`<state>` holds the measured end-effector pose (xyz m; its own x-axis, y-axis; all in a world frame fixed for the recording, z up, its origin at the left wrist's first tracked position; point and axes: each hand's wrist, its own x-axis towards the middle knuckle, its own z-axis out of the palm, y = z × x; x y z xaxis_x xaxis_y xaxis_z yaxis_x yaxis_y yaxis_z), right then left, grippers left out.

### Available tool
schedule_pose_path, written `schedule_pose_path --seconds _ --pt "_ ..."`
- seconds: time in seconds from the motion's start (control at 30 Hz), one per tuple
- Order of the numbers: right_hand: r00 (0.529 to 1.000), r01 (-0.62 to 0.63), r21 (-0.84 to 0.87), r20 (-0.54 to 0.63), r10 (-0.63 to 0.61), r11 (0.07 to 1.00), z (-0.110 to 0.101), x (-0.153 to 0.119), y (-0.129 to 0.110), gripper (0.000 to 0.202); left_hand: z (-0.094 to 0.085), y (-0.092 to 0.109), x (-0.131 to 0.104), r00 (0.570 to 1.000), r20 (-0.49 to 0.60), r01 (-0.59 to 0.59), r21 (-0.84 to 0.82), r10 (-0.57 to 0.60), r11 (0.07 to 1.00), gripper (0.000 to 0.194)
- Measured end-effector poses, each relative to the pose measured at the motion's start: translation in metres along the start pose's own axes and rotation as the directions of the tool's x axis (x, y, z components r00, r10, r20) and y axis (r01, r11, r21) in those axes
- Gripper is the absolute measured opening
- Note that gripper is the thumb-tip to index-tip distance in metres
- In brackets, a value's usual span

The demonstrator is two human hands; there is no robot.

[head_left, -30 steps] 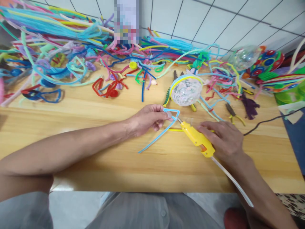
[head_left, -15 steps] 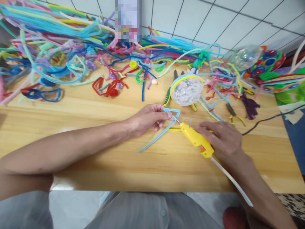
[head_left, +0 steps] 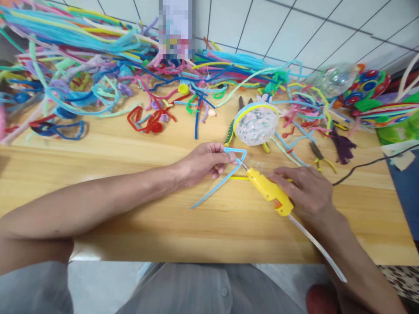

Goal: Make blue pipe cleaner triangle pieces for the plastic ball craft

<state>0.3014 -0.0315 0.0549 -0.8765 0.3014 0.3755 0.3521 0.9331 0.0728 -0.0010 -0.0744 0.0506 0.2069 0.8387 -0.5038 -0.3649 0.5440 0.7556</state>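
Between the thumb and fingers of my left hand [head_left: 209, 161] is a light blue pipe cleaner [head_left: 214, 190], bent into a small triangle with a long tail slanting down to the left. My right hand [head_left: 306, 189] is closed around a yellow hot glue gun [head_left: 270, 187], whose metal nozzle meets the pipe cleaner near the crossing of the bend. A clear glue stick [head_left: 317, 246] sticks out of the gun's back end. Behind the nozzle lies a yellow pipe cleaner [head_left: 238, 178] on the table, partly hidden by the gun.
Just beyond my hands sits a clear dome [head_left: 257, 126] with a yellow and blue rim, over green-handled pliers [head_left: 230, 133]. Small pliers [head_left: 317, 152] and a black cord [head_left: 360, 164] lie at right. Heaps of colourful pipe cleaners [head_left: 75, 37] line the wooden table's [head_left: 131, 218] back.
Almost nothing differs. Both hands keep their places, and the glue gun's nozzle stays at the bent blue pipe cleaner; the view has shifted very slightly.
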Motion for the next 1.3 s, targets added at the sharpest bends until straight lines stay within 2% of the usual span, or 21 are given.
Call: schedule_pose_path --seconds 0.23,0.33,0.4,0.47,0.5,0.6,0.67,0.77,0.93,1.03,1.3 --pt "0.999 -0.022 0.042 -0.047 0.024 0.999 -0.002 0.004 -0.002 0.033 0.0 -0.003 0.002 1.0 0.014 -0.027 0.021 0.026 0.999 0.014" --pt "0.997 -0.068 0.161 -0.036 0.075 0.985 0.0 0.005 -0.003 0.027 -0.001 -0.006 0.003 0.998 0.019 -0.059 0.028 0.059 0.998 0.015" --pt "0.985 -0.161 0.281 -0.008 0.17 0.946 0.002 0.004 -0.004 0.02 -0.001 -0.008 0.003 0.997 0.023 -0.078 0.031 0.078 0.996 0.015" --pt "0.943 -0.316 0.421 0.044 0.329 0.85 0.003 0.003 -0.005 0.014 -0.002 -0.01 0.004 0.994 0.036 -0.105 0.042 0.103 0.994 0.015" --pt "0.906 -0.401 0.491 0.093 0.412 0.773 0.004 0.002 -0.006 0.014 -0.002 -0.011 0.004 0.992 0.045 -0.121 0.05 0.118 0.991 0.015" --pt "0.764 -0.606 0.643 0.304 0.57 0.469 0.0 0.002 -0.004 0.025 -0.004 -0.014 0.004 0.983 0.072 -0.175 0.071 0.17 0.982 0.018" --pt "0.699 -0.672 0.679 0.451 0.555 0.295 -0.004 0.004 0.0 0.039 -0.005 -0.017 0.003 0.976 0.084 -0.207 0.09 0.2 0.974 0.021" --pt "0.66 -0.717 0.682 0.597 0.456 0.144 -0.01 0.008 0.007 0.052 -0.004 -0.022 0.003 0.965 0.081 -0.26 0.13 0.251 0.957 0.024" --pt "0.525 -0.788 0.606 0.752 0.398 -0.108 -0.01 0.01 0.008 0.05 -0.002 -0.03 0.001 0.942 0.048 -0.334 0.21 0.331 0.919 0.026" --pt "0.514 -0.779 0.602 0.774 0.37 -0.176 -0.01 0.012 0.007 0.051 0.0 -0.032 -0.001 0.937 0.045 -0.347 0.249 0.347 0.904 0.026" --pt "0.502 -0.788 0.581 0.798 0.335 -0.202 -0.009 0.016 0.007 0.051 0.0 -0.031 -0.002 0.918 0.07 -0.393 0.287 0.39 0.874 0.027"
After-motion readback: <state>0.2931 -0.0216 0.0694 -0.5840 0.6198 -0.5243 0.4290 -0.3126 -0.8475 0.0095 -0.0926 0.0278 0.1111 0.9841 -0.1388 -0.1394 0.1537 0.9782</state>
